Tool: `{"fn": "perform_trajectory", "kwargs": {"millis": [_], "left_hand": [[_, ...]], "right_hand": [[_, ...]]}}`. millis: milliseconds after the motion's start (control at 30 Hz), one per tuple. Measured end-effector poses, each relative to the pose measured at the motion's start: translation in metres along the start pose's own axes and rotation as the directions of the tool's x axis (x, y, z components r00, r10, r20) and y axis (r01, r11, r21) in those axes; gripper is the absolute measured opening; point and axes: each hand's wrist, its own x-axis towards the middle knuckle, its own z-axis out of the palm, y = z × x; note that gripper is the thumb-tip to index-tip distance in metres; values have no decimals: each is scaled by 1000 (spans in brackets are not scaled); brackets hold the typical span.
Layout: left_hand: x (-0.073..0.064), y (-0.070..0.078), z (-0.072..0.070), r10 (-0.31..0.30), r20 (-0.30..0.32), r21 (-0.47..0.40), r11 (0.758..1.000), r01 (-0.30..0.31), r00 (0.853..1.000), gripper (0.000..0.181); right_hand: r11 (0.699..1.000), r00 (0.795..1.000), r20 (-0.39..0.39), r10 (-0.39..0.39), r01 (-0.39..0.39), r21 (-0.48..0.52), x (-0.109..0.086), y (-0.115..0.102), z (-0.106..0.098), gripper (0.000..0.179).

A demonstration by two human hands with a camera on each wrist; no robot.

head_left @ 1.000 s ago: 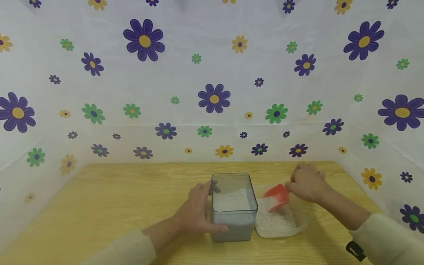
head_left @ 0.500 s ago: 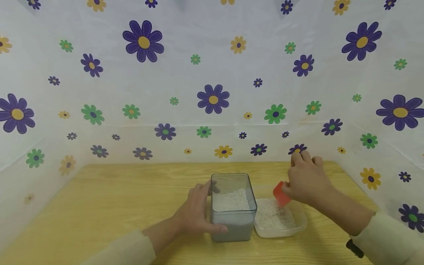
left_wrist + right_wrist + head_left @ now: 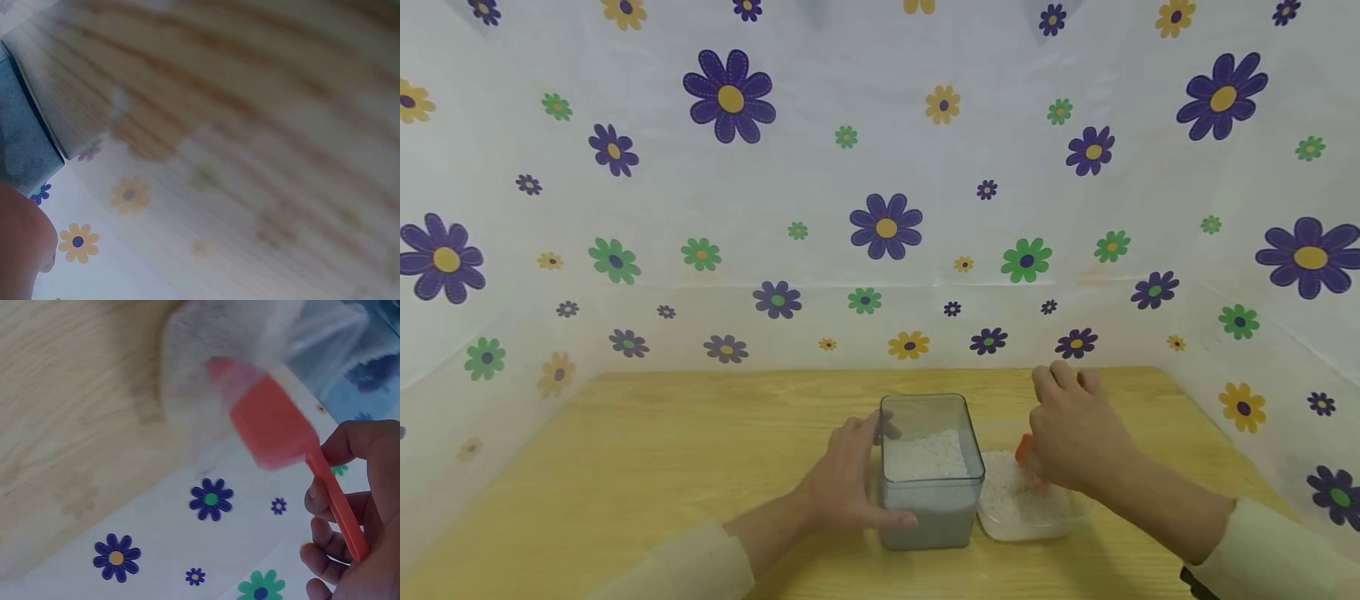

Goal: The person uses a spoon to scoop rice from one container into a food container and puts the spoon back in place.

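A translucent grey square container (image 3: 931, 518), partly filled with white rice-like grains (image 3: 927, 457), stands upright on the table. My left hand (image 3: 838, 485) holds its left side, thumb across the front and fingertips showing through the wall at the back. Right beside it sits a low clear plastic tub (image 3: 1026, 528) of similar grains. Over the tub, my right hand (image 3: 1078, 437) grips a red scoop (image 3: 275, 425) by its handle, fingers wrapped round it. The scoop's blade dips at the grains, mostly hidden behind the hand in the head view.
A pale wooden table (image 3: 700, 450) lies under everything. White sheeting (image 3: 820, 183) printed with flowers rises behind it and along both sides. In the left wrist view, the container (image 3: 22, 125) shows only at the left edge.
The scoop tilted up and lifted from the tub, then came back down to the grains with the right hand, which is now further left. The left hand and container stay put.
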Motion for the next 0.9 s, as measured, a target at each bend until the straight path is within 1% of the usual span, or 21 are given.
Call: {"fn": "perform_trajectory", "kwargs": {"millis": [100, 167, 367, 433, 533, 633, 733, 800, 900], "left_hand": [[0, 1, 0, 1, -2, 7, 1000, -1, 1000, 112], [-1, 1, -1, 1, -6, 10, 1000, -1, 1000, 112], [-1, 0, 0, 0, -3, 14, 1000, 0, 1000, 113], [-1, 0, 1, -3, 1, 7, 1000, 3, 1000, 113], [-2, 0, 0, -11, 9, -2, 1000, 11, 1000, 113], [-1, 1, 0, -12, 13, -4, 1000, 12, 1000, 113], [-1, 0, 0, -5, 9, 0, 1000, 5, 1000, 113], [-1, 0, 0, 1, 3, 2, 1000, -1, 1000, 112], [-1, -1, 1, 16, -4, 8, 1000, -16, 1000, 111]], "right_hand": [[996, 999, -15, 49, -47, 81, 3, 1, -10, 40], [991, 997, -29, 74, -70, 111, 7, 2, -18, 40], [986, 991, -46, 129, -123, 113, 16, 7, -42, 38], [984, 986, -69, 149, -140, 114, 19, 9, -50, 38], [979, 977, -128, 172, -155, 134, 23, 12, -63, 37], [974, 960, -213, 180, -144, 175, 27, 14, -75, 36], [966, 949, -266, 169, -105, 237, 31, 11, -82, 34], [959, 952, -271, 145, -68, 277, 33, 5, -83, 31], [950, 966, -236, 103, -25, 313, 36, -9, -78, 25]]}}
